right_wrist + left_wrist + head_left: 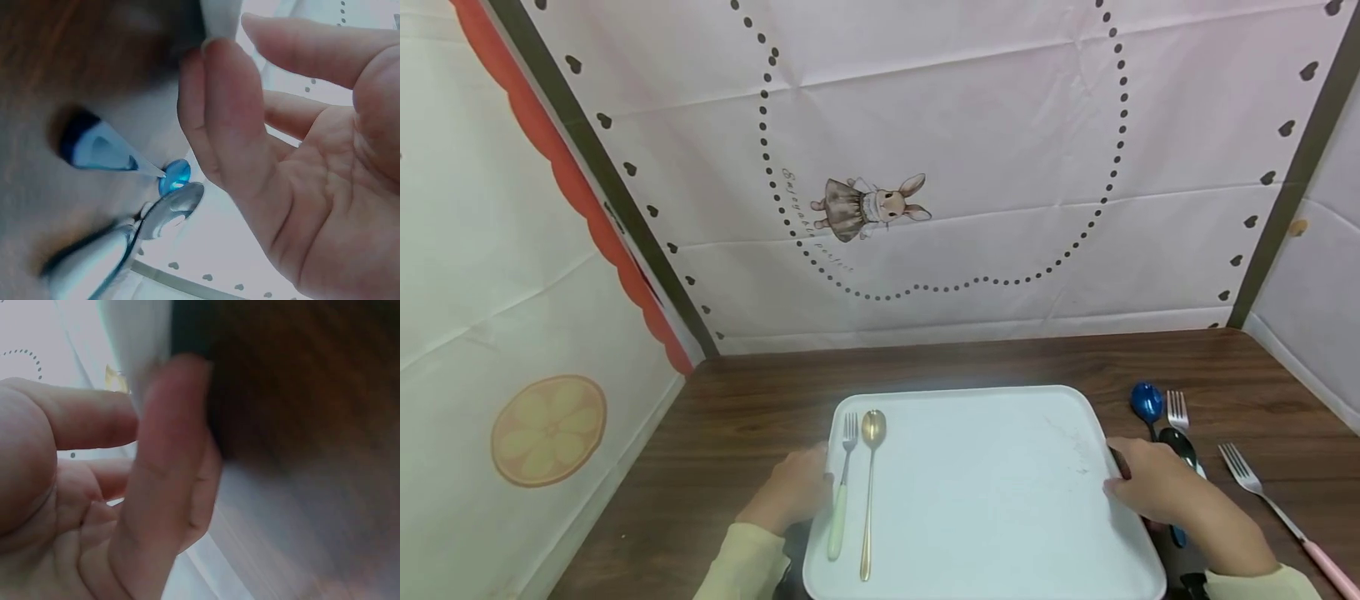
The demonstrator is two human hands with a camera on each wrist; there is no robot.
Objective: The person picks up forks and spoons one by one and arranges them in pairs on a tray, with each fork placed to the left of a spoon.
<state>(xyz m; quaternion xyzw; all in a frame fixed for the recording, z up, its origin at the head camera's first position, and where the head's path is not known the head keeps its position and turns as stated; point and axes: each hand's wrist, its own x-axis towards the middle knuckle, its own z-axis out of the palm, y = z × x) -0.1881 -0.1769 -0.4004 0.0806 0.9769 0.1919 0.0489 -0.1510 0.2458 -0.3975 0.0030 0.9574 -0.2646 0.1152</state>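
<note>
A white rectangular tray is in front of me in the head view. My left hand grips its left rim; the left wrist view has the thumb on one side of the edge and the fingers on the other. At the opposite rim, my right hand holds the tray between thumb and fingers. A fork with a pale green handle and a long gold spoon lie side by side on the tray's left part.
Right of the tray lie a blue spoon, a dark spoon and a fork, partly behind my right hand. Farther right is a pink-handled fork. White printed cloth walls in the brown wooden table.
</note>
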